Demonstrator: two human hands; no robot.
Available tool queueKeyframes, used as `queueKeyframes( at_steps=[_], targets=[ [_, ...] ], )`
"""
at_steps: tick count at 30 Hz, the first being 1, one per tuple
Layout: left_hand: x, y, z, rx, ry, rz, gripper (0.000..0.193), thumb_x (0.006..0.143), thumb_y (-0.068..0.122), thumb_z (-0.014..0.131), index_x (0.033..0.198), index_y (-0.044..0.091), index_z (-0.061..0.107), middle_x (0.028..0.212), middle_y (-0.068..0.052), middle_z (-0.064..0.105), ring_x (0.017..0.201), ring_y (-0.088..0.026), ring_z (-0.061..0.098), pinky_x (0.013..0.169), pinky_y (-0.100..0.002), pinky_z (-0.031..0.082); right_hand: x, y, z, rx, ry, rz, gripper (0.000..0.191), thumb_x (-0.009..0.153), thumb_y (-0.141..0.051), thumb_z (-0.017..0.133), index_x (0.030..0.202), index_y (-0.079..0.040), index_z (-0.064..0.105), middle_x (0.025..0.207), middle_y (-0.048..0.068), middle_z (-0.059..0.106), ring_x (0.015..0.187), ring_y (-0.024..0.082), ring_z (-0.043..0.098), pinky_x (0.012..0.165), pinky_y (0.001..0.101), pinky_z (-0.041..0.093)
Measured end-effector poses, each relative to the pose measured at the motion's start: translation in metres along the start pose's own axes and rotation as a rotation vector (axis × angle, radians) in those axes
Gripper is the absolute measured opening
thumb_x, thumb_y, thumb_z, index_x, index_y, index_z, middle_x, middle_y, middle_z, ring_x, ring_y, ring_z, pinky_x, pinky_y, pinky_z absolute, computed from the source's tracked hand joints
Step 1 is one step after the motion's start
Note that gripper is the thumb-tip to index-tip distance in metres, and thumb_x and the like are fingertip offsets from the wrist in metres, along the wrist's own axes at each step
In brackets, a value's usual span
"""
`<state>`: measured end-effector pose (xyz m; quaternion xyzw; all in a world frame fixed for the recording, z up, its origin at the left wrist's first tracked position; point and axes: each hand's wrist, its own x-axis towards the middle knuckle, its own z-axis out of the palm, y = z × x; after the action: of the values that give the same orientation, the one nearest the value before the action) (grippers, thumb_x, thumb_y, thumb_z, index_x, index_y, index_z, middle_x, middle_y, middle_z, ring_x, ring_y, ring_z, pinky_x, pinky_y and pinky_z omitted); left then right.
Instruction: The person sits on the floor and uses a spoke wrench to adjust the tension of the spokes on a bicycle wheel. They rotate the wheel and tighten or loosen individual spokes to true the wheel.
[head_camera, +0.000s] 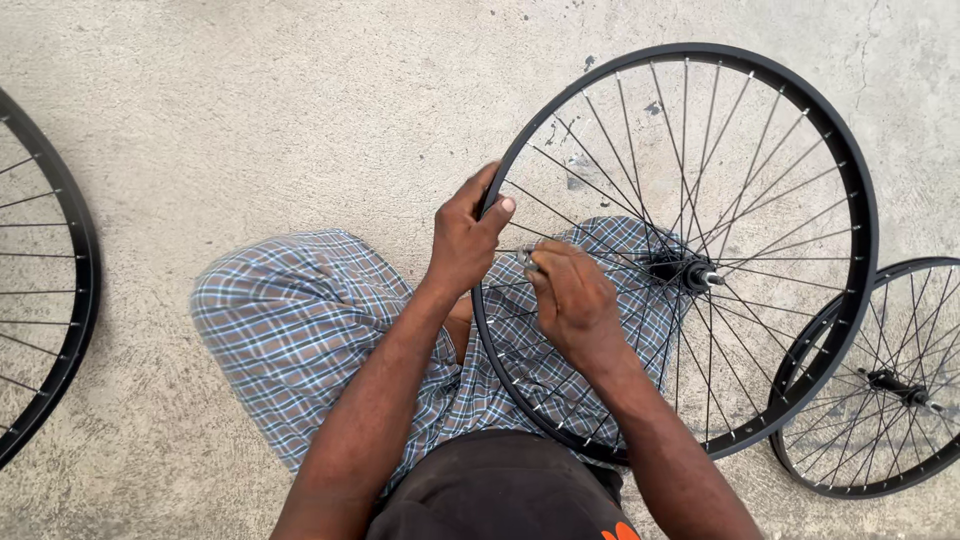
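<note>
Over a rough grey concrete floor (250, 110), seen from above, a person sits with knees apart in blue and brown checked shorts (300, 330) and a dark shirt (490, 490). Across the lap rests a large black metal bicycle wheel rim with thin silver spokes (860, 190), its black hub with a silver axle (685, 270) just right of the hands. The left hand (465, 235) is closed around the rim's near-left edge, thumb on top and fingers curled underneath. The right hand (570, 295) sits just inside the rim among the spokes, fingers pinched on a small silver tool (527, 258) held against a spoke close to the rim. A second, smaller black spoked wheel (880, 390) lies on the floor at the right, its edge tucked under the large rim. Part of a third black spoked wheel (60, 290) shows at the far left, well apart.
</note>
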<state>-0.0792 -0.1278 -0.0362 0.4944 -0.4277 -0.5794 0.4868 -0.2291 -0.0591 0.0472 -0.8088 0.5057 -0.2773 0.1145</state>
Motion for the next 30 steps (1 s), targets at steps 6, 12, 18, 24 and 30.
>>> queueKeyframes(
  at_steps=[6,12,18,24,30],
  targets=[
    [-0.004,-0.019,0.006,-0.121,-0.022,0.126,0.052,0.101,0.014,0.071,0.149,0.0,0.057,0.089,0.003,0.058,0.079,-0.005,0.049,0.07,-0.022,0.045,-0.005,-0.004,-0.009,-0.12,-0.194,-0.063,0.022,0.091,-0.003,0.06,0.112,-0.006,0.064,0.102,0.009,0.07,0.09,0.029,0.067,0.084,0.0461,0.043],
    [-0.005,-0.019,0.003,-0.036,-0.027,0.083,0.049,0.1,0.014,0.069,0.145,0.001,0.056,0.087,0.003,0.059,0.075,-0.004,0.052,0.064,-0.023,0.046,0.01,-0.009,0.011,-0.154,-0.722,0.375,0.022,0.106,-0.025,0.053,0.118,-0.011,0.066,0.091,0.006,0.071,0.076,0.024,0.065,0.079,0.0469,0.042],
    [-0.004,-0.018,0.003,0.013,-0.012,0.106,0.052,0.098,0.013,0.07,0.147,0.002,0.058,0.085,0.002,0.059,0.074,-0.006,0.052,0.066,-0.024,0.048,-0.007,-0.003,0.013,-0.038,-0.374,-0.024,0.038,0.084,-0.009,0.071,0.12,0.0,0.063,0.09,0.01,0.066,0.084,0.024,0.064,0.078,0.0454,0.041],
    [-0.004,-0.019,0.003,0.039,0.007,0.131,0.052,0.098,0.014,0.072,0.146,0.002,0.058,0.085,0.002,0.061,0.075,-0.006,0.052,0.067,-0.026,0.048,-0.015,0.0,0.038,-0.165,-0.19,-0.013,0.021,0.084,0.003,0.073,0.09,-0.011,0.059,0.083,0.008,0.061,0.079,0.026,0.06,0.077,0.0421,0.044],
    [0.026,0.0,-0.001,-0.115,-0.061,-0.082,0.051,0.094,0.015,0.071,0.143,0.003,0.064,0.08,-0.001,0.058,0.062,-0.007,0.048,0.053,-0.024,0.042,0.009,0.017,0.006,0.057,-0.207,-0.011,0.018,0.091,-0.005,0.078,0.1,-0.003,0.063,0.098,0.011,0.067,0.092,0.027,0.067,0.08,0.0394,0.056]
  ],
)
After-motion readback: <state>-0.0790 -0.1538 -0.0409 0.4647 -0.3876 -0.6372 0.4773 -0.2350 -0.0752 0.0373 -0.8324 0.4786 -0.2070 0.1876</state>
